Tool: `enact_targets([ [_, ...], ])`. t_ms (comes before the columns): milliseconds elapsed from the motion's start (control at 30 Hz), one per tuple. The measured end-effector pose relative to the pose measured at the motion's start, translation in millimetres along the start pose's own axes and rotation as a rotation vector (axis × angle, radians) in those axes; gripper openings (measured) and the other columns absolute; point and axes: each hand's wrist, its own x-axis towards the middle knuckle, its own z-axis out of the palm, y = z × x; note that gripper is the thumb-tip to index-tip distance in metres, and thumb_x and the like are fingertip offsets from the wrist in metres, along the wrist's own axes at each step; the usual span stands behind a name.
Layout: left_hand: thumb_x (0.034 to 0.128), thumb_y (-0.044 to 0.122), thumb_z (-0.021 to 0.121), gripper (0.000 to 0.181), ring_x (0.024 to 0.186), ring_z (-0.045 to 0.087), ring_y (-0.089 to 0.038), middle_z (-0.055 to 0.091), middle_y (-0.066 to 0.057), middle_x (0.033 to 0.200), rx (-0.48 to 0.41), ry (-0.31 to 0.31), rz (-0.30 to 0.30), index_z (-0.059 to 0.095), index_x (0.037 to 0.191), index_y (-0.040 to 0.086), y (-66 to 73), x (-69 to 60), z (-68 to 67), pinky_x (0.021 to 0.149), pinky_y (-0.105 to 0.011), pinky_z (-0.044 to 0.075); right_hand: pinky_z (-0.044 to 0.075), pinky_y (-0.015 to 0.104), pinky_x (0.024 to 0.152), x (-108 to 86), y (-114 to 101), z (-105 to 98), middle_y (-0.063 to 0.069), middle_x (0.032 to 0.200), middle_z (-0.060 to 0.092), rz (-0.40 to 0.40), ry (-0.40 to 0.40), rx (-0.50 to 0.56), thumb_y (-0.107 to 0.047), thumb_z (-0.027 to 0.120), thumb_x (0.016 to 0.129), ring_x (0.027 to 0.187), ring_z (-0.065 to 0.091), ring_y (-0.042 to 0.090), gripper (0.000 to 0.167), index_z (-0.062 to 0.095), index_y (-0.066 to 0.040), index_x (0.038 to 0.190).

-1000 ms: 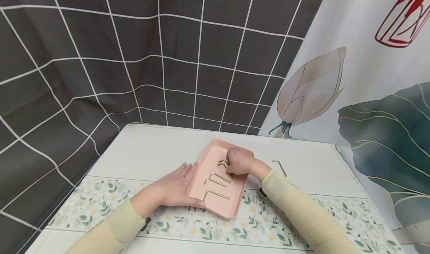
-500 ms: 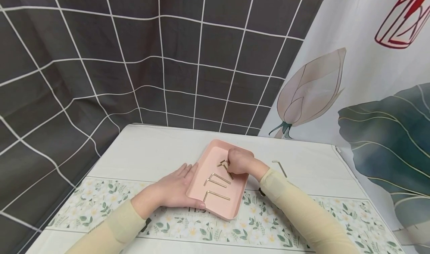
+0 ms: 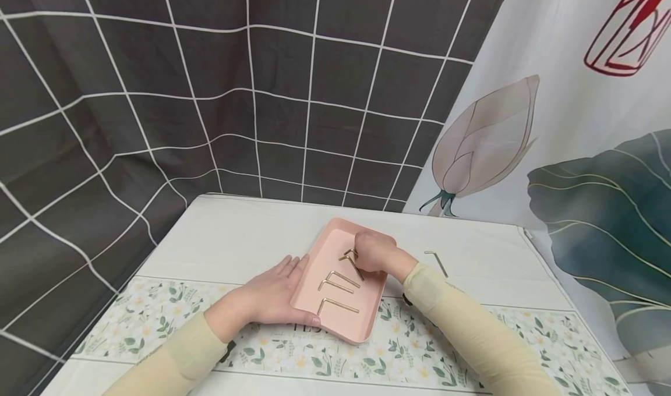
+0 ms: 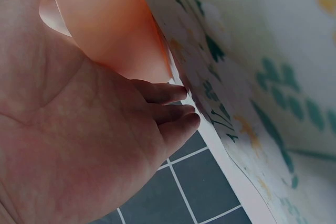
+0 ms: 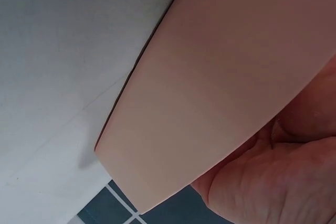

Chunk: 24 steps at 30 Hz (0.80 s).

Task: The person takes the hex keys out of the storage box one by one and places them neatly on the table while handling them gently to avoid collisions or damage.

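Observation:
A pink tray (image 3: 341, 323) stands on the table with several gold L-shaped hex keys in it, among them a near hex key (image 3: 339, 304). My left hand (image 3: 275, 291) rests against its left side, fingers straight, thumb along the near corner; the left wrist view shows the palm (image 4: 68, 129) facing the tray wall. My right hand (image 3: 372, 250) reaches over the right rim with curled fingers and pinches a hex key (image 3: 350, 251), whose short end sticks out. Just below lies another hex key (image 3: 355, 266). In the right wrist view, the tray wall (image 5: 210, 93) hides the right fingertips.
One more hex key (image 3: 437, 262) lies on the table right of the tray. A white tablecloth with a floral band (image 3: 409, 349) covers the table. Behind hang a dark grid-patterned curtain (image 3: 283, 116) and a white curtain with flower prints (image 3: 482, 134).
My right hand has barely moved. The pinched hex key has shifted slightly right, and the hex key below it shows more of its long arm. The left hand and tray stay put.

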Motion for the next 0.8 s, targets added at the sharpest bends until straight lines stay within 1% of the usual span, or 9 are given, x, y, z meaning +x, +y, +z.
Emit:
enact_targets([
  [133, 0.0847, 0.094, 0.065, 0.144, 0.169, 0.016, -0.048, 0.021, -0.031, 0.180, 0.001, 0.001, -0.004, 0.010, 0.177, -0.001, -0.6, 0.1, 0.9, 0.134, -0.057, 0.026, 0.053, 0.036, 0.050, 0.5, 0.2, 1.2, 0.004, 0.076, 0.063, 0.002, 0.004, -0.009, -0.010, 0.069, 0.101, 0.053, 0.063, 0.016, 0.023, 0.065, -0.013, 0.079],
  [267, 0.0843, 0.095, 0.065, 0.145, 0.169, 0.016, -0.047, 0.022, -0.032, 0.179, -0.001, 0.003, -0.007, 0.009, 0.177, -0.001, -1.2, 0.5, 1.7, 0.134, -0.058, 0.027, 0.053, 0.035, 0.049, 0.7, 0.9, 2.5, 0.004, 0.075, 0.063, -0.006, 0.007, -0.007, -0.012, 0.067, 0.105, 0.053, 0.063, 0.016, 0.025, 0.066, -0.012, 0.080],
  [500, 0.0842, 0.095, 0.065, 0.145, 0.169, 0.017, -0.048, 0.022, -0.032, 0.179, -0.002, -0.001, -0.009, 0.010, 0.177, -0.001, -1.6, 0.3, 1.2, 0.133, -0.058, 0.028, 0.050, 0.034, 0.049, 1.4, 1.7, 3.6, 0.004, 0.072, 0.062, -0.019, 0.023, -0.019, -0.011, 0.067, 0.104, 0.056, 0.061, 0.015, 0.029, 0.067, -0.013, 0.075],
  [733, 0.0846, 0.094, 0.066, 0.144, 0.169, 0.017, -0.047, 0.022, -0.032, 0.179, -0.004, -0.001, -0.010, 0.010, 0.177, -0.001, -1.3, 0.5, 1.1, 0.133, -0.058, 0.028, 0.049, 0.035, 0.050, 0.6, 1.3, 3.1, 0.003, 0.069, 0.062, -0.028, 0.039, -0.054, -0.015, 0.068, 0.105, 0.059, 0.060, 0.017, 0.035, 0.066, -0.015, 0.070],
  [800, 0.0845, 0.094, 0.066, 0.144, 0.169, 0.017, -0.047, 0.022, -0.032, 0.179, -0.001, 0.001, -0.011, 0.010, 0.178, -0.001, -1.3, 0.7, 1.5, 0.133, -0.058, 0.028, 0.050, 0.035, 0.050, 0.4, 2.0, 4.0, 0.002, 0.068, 0.062, -0.034, 0.049, -0.057, -0.015, 0.069, 0.104, 0.060, 0.060, 0.017, 0.035, 0.065, -0.016, 0.069],
])
